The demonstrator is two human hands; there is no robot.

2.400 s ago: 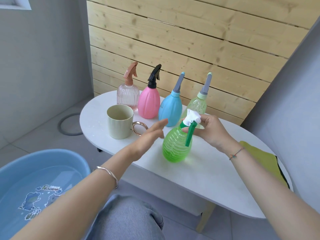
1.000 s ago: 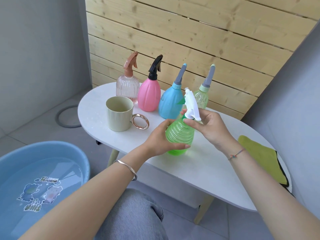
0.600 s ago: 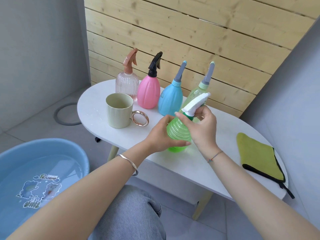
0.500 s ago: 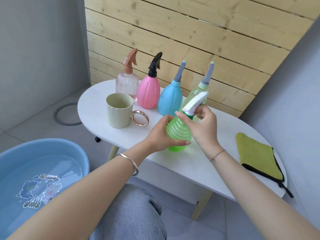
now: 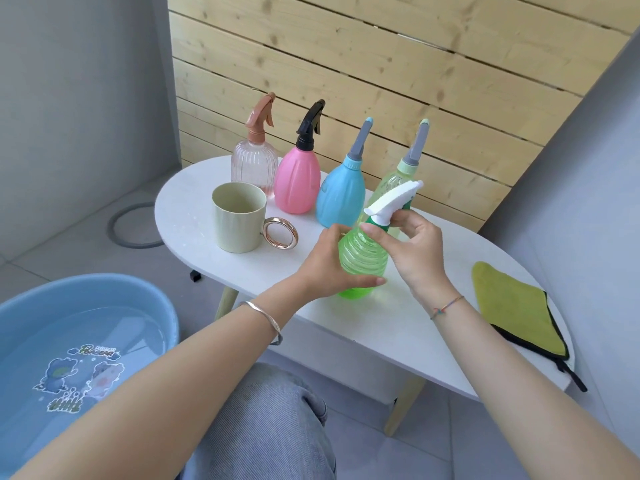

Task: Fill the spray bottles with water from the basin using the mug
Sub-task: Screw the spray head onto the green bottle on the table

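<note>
Green spray bottle [image 5: 362, 263] stands on the white table [image 5: 381, 327], near the front edge and mid-table. Long axis is vertical, base down. Its white trigger head [image 5: 394, 199] slants, long end pointing up and right toward the back wall.

Left hand [image 5: 317, 268] wraps the ribbed body, thumb across the front. Right hand [image 5: 417, 252] pinches the green collar just under the head with thumb and fingers.

Behind stands a row of four bottles, all upright: clear ribbed bottle [image 5: 254, 164], pink bottle [image 5: 298, 183], blue bottle [image 5: 341, 200], pale green bottle [image 5: 398, 176]. The held bottle's head overlaps the pale green one in view; touching or not, cannot tell.

Mug [image 5: 237, 220] sits left of the hands, mouth up, gold ring handle facing right, apart from the left hand. Green cloth [image 5: 512, 313] lies flat at the table's right end. Blue basin [image 5: 162, 306] holding water is on the floor at lower left, below table level, with a grey ring [image 5: 133, 225] on the floor beyond.

Versus 2.4 s ago, the left hand was open and off the bottle and now grips it. The head has swung round under the right hand, the green trigger then hanging toward the camera. The row and the mug sit in the same order.
</note>
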